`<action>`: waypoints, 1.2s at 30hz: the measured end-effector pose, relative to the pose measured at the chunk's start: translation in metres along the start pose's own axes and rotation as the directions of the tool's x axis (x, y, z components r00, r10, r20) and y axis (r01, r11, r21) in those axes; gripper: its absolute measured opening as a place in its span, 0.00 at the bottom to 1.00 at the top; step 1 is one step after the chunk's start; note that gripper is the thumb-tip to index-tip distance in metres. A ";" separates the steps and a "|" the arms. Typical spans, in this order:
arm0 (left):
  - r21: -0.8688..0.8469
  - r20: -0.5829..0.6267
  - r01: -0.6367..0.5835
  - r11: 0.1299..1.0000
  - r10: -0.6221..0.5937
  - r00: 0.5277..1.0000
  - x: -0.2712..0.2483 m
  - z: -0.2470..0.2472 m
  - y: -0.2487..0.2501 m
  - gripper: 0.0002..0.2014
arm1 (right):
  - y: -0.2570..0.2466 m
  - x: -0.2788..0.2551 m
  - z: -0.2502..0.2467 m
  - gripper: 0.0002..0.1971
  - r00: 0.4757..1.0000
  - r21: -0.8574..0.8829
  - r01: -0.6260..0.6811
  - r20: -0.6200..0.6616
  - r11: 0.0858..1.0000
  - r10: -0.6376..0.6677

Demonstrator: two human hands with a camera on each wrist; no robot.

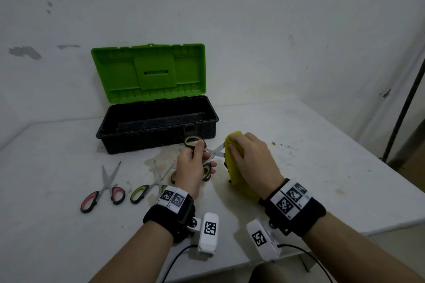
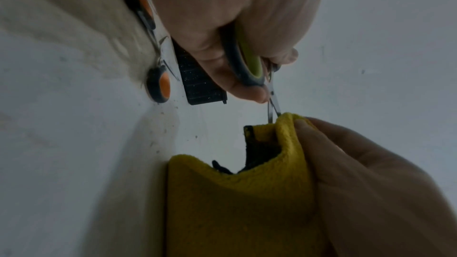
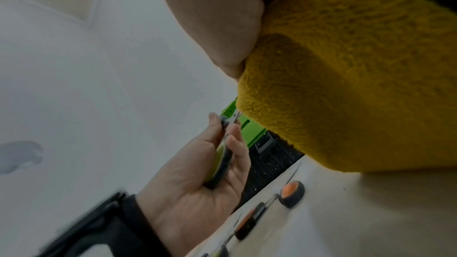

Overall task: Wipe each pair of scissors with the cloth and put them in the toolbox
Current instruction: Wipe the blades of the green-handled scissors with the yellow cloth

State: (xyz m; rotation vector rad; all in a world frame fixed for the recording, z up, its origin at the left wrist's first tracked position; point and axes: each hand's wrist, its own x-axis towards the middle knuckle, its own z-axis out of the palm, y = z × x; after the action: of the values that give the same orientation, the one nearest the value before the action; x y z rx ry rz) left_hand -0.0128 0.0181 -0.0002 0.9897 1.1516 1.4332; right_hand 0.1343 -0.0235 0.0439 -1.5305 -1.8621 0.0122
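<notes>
My left hand [image 1: 195, 163] grips green-handled scissors [image 1: 212, 153] by the handles, blades spread and pointing right. My right hand [image 1: 248, 156] holds a folded yellow cloth [image 1: 236, 167] pinched over the blade tips. In the left wrist view the blades [image 2: 273, 106] enter the cloth [image 2: 242, 202] under my right fingers [image 2: 346, 153]. In the right wrist view the cloth [image 3: 346, 75] fills the upper right and my left hand [image 3: 197, 183] clasps the green handle [image 3: 221, 161]. The toolbox [image 1: 158, 131] stands behind, black base, green lid [image 1: 149, 71] up.
On the white table [image 1: 322, 167] at the left lie red-handled scissors [image 1: 105, 190] and another green-handled pair [image 1: 149, 186]. An orange-handled pair [image 2: 158, 83] lies under my left hand. A wall stands right behind the toolbox. A dark pole [image 1: 404, 103] leans at the right edge.
</notes>
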 end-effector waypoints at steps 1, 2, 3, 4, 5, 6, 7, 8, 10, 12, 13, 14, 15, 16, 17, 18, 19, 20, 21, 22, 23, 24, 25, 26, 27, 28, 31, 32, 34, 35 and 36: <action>0.004 -0.003 -0.001 1.000 0.001 1.000 -0.001 0.000 -0.001 0.17 | 0.000 -0.002 0.000 0.11 1.000 -0.002 0.005 -0.017 1.000 -0.005; 0.004 -0.006 0.004 1.000 -0.004 1.000 -0.001 -0.001 -0.001 0.18 | 0.002 -0.001 -0.001 0.11 0.999 0.006 -0.014 -0.048 1.000 0.014; -0.004 -0.010 0.013 1.000 -0.013 1.000 -0.001 -0.002 -0.001 0.19 | 0.006 0.003 -0.003 0.11 0.994 0.022 -0.053 -0.090 0.998 0.054; -0.015 -0.015 0.022 1.000 -0.022 1.000 -0.001 -0.004 -0.001 0.19 | 0.011 0.007 -0.005 0.11 0.985 0.040 -0.099 -0.138 0.994 0.103; -0.020 -0.020 0.029 0.999 -0.030 0.999 0.000 -0.005 -0.001 0.19 | 0.016 0.012 -0.009 0.11 0.972 0.058 -0.135 -0.189 0.989 0.143; -0.019 -0.025 0.031 0.999 -0.032 0.999 0.001 -0.007 -0.001 0.19 | 0.019 0.015 -0.012 0.11 0.961 0.074 -0.150 -0.224 0.986 0.163; -0.013 -0.032 0.030 0.999 -0.031 0.999 0.002 -0.007 0.000 0.18 | 0.019 0.016 -0.014 0.11 0.959 0.084 -0.141 -0.236 0.986 0.157; -0.008 -0.038 0.031 0.999 -0.032 0.999 0.003 -0.007 0.001 0.18 | 0.016 0.015 -0.014 0.11 0.968 0.087 -0.109 -0.219 0.990 0.126; -0.003 -0.047 0.045 0.999 -0.045 0.998 0.002 -0.004 0.003 0.17 | 0.006 0.009 -0.010 0.13 0.993 0.049 -0.014 -0.117 0.999 0.020; -0.003 -0.053 0.054 0.999 -0.054 0.997 0.001 -0.001 0.003 0.17 | -0.002 0.002 -0.003 0.13 0.998 -0.018 0.059 -0.029 0.998 -0.059; 0.005 -0.053 0.057 0.998 -0.057 0.997 0.000 0.000 0.004 0.16 | -0.004 0.000 -0.001 0.13 0.997 -0.034 0.067 -0.022 0.997 -0.068; 0.011 -0.053 0.055 0.998 -0.054 0.997 -0.001 0.001 0.004 0.16 | -0.003 -0.001 0.000 0.13 0.997 -0.038 0.069 -0.022 0.997 -0.070; 0.009 -0.052 0.051 0.999 -0.051 0.997 -0.001 0.001 0.003 0.16 | -0.003 -0.001 0.002 0.13 0.997 -0.043 0.080 -0.008 0.996 -0.080; 0.005 -0.049 0.050 0.999 -0.049 0.998 -0.002 0.001 0.002 0.16 | -0.002 -0.002 0.004 0.13 0.995 -0.059 0.100 0.023 0.993 -0.099; 0.004 -0.045 0.050 0.999 -0.050 0.998 -0.002 0.001 0.001 0.17 | -0.002 -0.003 0.007 0.13 0.992 -0.084 0.121 0.058 0.989 -0.117; 0.003 -0.037 0.050 0.999 -0.050 0.998 -0.003 0.001 0.001 0.17 | -0.002 -0.005 0.010 0.13 0.989 -0.110 0.127 0.091 0.986 -0.118; 0.002 -0.027 0.050 0.999 -0.050 0.998 -0.003 0.002 0.000 0.17 | -0.004 -0.005 0.013 0.13 0.988 -0.136 0.117 0.119 0.984 -0.101; 0.002 -0.016 0.049 0.999 -0.049 0.999 -0.003 0.002 0.000 0.17 | -0.004 -0.006 0.015 0.13 0.988 -0.156 0.097 0.135 0.983 -0.076; -0.001 -0.009 0.050 0.999 -0.050 0.999 -0.004 0.002 -0.001 0.16 | -0.004 -0.005 0.016 0.13 0.989 -0.166 0.076 0.138 0.983 -0.053; -0.004 -0.005 0.049 0.999 -0.049 0.999 -0.005 0.001 -0.001 0.15 | -0.003 -0.003 0.016 0.13 0.991 -0.167 0.048 0.129 0.985 -0.027; -0.007 -0.004 0.045 0.999 -0.045 0.999 -0.005 0.000 -0.001 0.15 | 0.000 0.000 0.015 0.13 0.994 -0.162 0.015 0.112 0.987 0.003; -0.007 -0.003 0.042 0.999 -0.042 0.999 -0.005 -0.001 -0.001 0.15 | 0.004 0.004 0.013 0.13 0.995 -0.151 -0.021 0.090 0.988 0.035; -0.006 0.001 0.042 0.999 -0.042 0.999 -0.005 -0.002 -0.001 0.16 | 0.009 0.008 0.010 0.13 0.995 -0.135 -0.059 0.067 0.989 0.069; -0.006 0.005 0.044 0.999 -0.044 0.999 -0.004 -0.003 0.000 0.16 | 0.014 0.013 0.007 0.13 0.993 -0.115 -0.101 0.049 0.988 0.108; -0.009 0.006 0.046 0.999 -0.046 0.999 -0.004 -0.004 0.000 0.16 | 0.018 0.018 0.003 0.12 0.989 -0.091 -0.140 0.032 0.986 0.144; -0.013 0.005 0.048 0.999 -0.048 0.999 -0.003 -0.004 0.001 0.17 | 0.022 0.020 -0.001 0.12 0.985 -0.063 -0.171 0.005 0.983 0.171; -0.028 -0.016 0.051 0.998 -0.051 0.999 -0.002 -0.004 0.003 0.16 | 0.018 0.018 -0.012 0.11 0.979 -0.020 -0.140 -0.152 0.990 0.135; -0.029 -0.027 0.054 0.998 -0.055 0.998 -0.002 -0.004 0.004 0.16 | 0.012 0.013 -0.015 0.11 0.979 -0.027 -0.090 -0.187 0.996 0.083; -0.024 -0.034 0.059 0.998 -0.060 0.998 -0.003 -0.003 0.005 0.15 | -0.005 0.001 -0.014 0.11 0.988 -0.043 0.019 -0.152 0.999 -0.026; -0.015 -0.028 0.053 0.998 -0.053 0.998 -0.004 -0.001 0.005 0.16 | -0.012 -0.005 -0.010 0.12 0.995 -0.049 0.051 -0.087 0.997 -0.056; 0.004 -0.020 0.037 0.999 -0.037 0.999 -0.005 0.001 0.005 0.17 | -0.016 -0.011 -0.003 0.12 0.998 -0.063 0.065 -0.013 0.996 -0.066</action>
State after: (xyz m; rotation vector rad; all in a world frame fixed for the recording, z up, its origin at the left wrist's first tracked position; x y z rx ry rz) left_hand -0.0122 0.0127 0.0047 0.9547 1.1826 1.4142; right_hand 0.1225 -0.0389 0.0481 -1.5061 -1.9165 -0.0883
